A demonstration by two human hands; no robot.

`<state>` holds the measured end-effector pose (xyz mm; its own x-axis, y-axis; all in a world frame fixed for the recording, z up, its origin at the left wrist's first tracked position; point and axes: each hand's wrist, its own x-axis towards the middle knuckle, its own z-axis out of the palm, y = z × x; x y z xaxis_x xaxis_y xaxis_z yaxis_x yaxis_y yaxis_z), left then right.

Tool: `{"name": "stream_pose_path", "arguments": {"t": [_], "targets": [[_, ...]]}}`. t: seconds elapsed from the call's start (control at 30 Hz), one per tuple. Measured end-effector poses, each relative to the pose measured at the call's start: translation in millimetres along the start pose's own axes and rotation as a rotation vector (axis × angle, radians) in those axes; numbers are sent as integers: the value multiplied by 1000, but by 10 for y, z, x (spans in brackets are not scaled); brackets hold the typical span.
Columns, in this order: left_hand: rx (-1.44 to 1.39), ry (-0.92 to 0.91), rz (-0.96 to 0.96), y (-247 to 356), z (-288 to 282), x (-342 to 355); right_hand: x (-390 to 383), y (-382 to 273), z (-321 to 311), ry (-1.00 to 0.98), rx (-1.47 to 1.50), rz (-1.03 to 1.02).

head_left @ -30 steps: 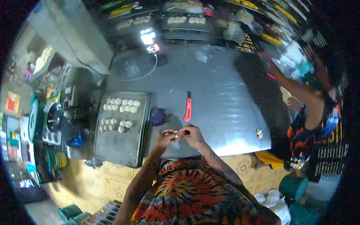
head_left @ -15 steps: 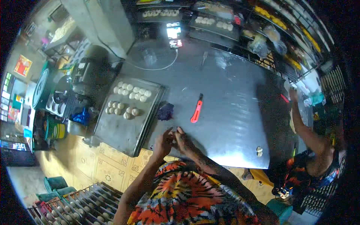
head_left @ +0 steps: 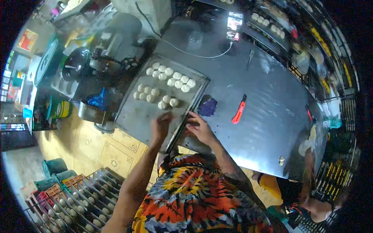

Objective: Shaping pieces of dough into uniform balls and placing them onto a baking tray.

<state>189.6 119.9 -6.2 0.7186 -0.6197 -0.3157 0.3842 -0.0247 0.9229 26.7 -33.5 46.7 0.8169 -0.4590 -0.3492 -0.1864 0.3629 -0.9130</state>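
My left hand (head_left: 162,125), smeared by motion, is over the near part of a dark metal baking tray (head_left: 136,120). Its fingers are too blurred to show whether they hold anything. Close to the tray's right edge is my right hand (head_left: 202,130), fingers apart and nothing visible in them. Several round, pale dough balls (head_left: 171,82) sit in clusters on the tray, with slightly darker dough balls (head_left: 149,93) nearer to me. Just right of the tray, a dark purple mass (head_left: 208,107) lies on the metal table (head_left: 264,128). A red box cutter (head_left: 239,111) rests farther right.
A lit phone (head_left: 234,26) with a white cable stands at the table's back. A small dough piece (head_left: 281,160) lies near the front right corner. Another person's arm (head_left: 309,167) reaches in at the right. Racked dough balls (head_left: 77,207) are at lower left.
My hands, which were together at the table's front edge, have come apart. The left has moved over the tray, the right beside its edge. The view has shifted left; the other person's arm is lower.
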Motion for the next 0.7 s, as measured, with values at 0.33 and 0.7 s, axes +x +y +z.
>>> {"name": "stream_pose_path", "arguments": {"t": [0.33, 0.7], "targets": [[1243, -201, 873, -391, -346, 355, -1834, 428, -2343, 658, -168, 215], [622, 5, 329, 52, 620, -118, -3329, 784, -4358, 1280, -412, 9]]}}
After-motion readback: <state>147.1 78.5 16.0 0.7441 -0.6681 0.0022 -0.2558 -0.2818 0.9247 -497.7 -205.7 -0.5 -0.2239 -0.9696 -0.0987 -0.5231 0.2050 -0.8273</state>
